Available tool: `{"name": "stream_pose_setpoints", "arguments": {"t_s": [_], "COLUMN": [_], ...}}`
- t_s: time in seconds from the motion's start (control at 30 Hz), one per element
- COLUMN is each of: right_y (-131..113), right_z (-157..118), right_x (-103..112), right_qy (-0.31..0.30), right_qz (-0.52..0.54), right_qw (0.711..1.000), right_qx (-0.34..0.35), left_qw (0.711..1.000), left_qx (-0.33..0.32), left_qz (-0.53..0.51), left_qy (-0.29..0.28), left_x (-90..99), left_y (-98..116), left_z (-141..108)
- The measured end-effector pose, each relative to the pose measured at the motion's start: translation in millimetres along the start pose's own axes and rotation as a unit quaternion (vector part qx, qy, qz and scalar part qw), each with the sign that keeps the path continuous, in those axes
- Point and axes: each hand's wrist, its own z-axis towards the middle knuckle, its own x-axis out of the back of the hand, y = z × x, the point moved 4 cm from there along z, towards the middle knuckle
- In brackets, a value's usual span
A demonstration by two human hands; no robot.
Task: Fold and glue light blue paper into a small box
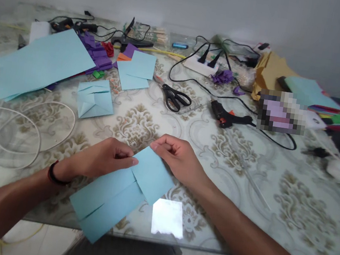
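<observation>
A light blue folded paper (pixel 107 192) is held over the near edge of the table, its right part folded across at an angle. My left hand (pixel 105 158) pinches its upper edge near the middle, thumb on top. At the upper right corner, my right hand (pixel 178 156) pinches the folded part between thumb and fingers. Both hands are closed on this one sheet; the fingers behind it are partly hidden. Beyond my left hand lies another folded blue paper (pixel 95 99) with creased flaps. Small blue paper squares (pixel 140 66) lie farther back.
Black-handled scissors (pixel 176 98) and a black glue gun (pixel 228 115) with its cable lie mid-table. Large blue sheets (pixel 46 63) and a coiled white cable (pixel 40 134) are at left. A power strip (pixel 200 65) stands behind; coloured paper (pixel 315 95) is stacked at right.
</observation>
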Motion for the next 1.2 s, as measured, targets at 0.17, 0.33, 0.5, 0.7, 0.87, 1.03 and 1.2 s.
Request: {"name": "stream_pose_setpoints", "arguments": {"t_s": [0.17, 0.33, 0.5, 0.7, 0.87, 1.03, 1.2], "right_y": [0, 6, 13, 11, 8, 10, 10], "right_z": [-2, 0, 2, 3, 7, 10, 11], "right_x": [-4, -6, -3, -2, 5, 8, 7], "right_qy": [-0.006, -0.093, -0.097, -0.090, -0.080, -0.074, -0.073], "right_qz": [0.005, 0.024, -0.015, -0.024, 0.031, 0.045, 0.079], "right_qw": [1.000, 0.995, 0.994, 0.995, 0.996, 0.995, 0.993], "right_qx": [0.008, -0.037, -0.040, -0.022, -0.037, -0.050, -0.051], "left_qw": [1.000, 0.998, 0.997, 0.997, 0.991, 0.989, 0.986], "left_qx": [0.015, 0.036, 0.037, 0.031, 0.026, 0.032, 0.031], "left_qz": [-0.013, -0.043, -0.060, -0.056, -0.096, -0.112, -0.124], "left_qy": [-0.017, 0.022, 0.034, 0.035, 0.088, 0.086, 0.108], "left_x": [-5.0, 4.1, 7.7, 5.8, 12.3, 12.7, 15.5], "left_y": [-1, -10, -12, -10, -19, -21, -18], "left_z": [1, 2, 3, 3, 4, 4, 5]}}
